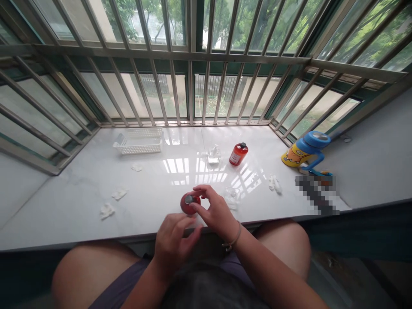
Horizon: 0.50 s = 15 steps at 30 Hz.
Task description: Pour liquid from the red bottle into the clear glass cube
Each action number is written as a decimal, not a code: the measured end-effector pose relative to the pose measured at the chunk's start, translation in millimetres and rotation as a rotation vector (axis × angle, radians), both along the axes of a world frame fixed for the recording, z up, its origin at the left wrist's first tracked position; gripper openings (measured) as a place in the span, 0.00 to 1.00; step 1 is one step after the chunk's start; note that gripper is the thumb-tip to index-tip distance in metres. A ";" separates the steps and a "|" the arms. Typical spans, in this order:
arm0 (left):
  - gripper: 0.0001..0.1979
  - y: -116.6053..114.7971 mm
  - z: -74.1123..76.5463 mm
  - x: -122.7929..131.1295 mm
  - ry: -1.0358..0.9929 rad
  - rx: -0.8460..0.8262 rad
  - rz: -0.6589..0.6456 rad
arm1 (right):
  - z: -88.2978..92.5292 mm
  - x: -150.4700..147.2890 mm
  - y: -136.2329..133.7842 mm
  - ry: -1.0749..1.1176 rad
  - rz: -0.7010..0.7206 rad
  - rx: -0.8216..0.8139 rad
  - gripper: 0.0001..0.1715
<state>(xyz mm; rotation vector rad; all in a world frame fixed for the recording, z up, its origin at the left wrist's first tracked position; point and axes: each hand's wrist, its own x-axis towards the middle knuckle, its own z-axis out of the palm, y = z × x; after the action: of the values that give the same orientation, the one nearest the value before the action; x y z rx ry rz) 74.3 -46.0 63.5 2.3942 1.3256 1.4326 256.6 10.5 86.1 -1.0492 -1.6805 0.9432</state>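
Near the front edge of the white counter stands a small red bottle (185, 207) with a dark cap, seen from above. My right hand (214, 210) curls round it from the right, thumb against the cap side and index finger behind. Just below the bottle is my left hand (175, 238), its fingers and thumb apart and nothing visible in it. A second red bottle (236, 158) with a pale label and black cap stands farther back. Beside that one is a clear glass bottle (214, 154) with a whitish top.
A white perforated basket (140, 148) lies at the back left. Crumpled white tissues (107, 210) are scattered left and right. A clear plastic piece (231, 197) lies right of my hands. At right stands a blue-and-yellow water bottle (304, 150) by a blurred-out patch. Window bars (189, 94) bound the counter.
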 end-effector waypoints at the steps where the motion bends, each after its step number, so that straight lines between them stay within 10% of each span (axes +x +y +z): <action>1: 0.23 4.6 1.6 -4.8 -0.029 -0.013 0.057 | -1.7 -0.7 0.1 0.007 -0.010 0.002 0.25; 6: 0.39 33.8 -3.3 -11.0 -0.073 -0.303 0.034 | -11.3 -1.7 -1.1 0.032 -0.042 -0.022 0.24; 15: 0.35 38.8 -22.5 -2.6 -0.239 -0.485 -0.020 | -18.8 -2.5 -6.0 0.037 -0.084 0.004 0.36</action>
<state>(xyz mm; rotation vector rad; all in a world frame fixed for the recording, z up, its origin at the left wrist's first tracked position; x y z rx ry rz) 71.7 -7.2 41.0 1.8620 1.3876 1.1749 254.1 4.5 67.3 -1.0846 -1.5951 0.8988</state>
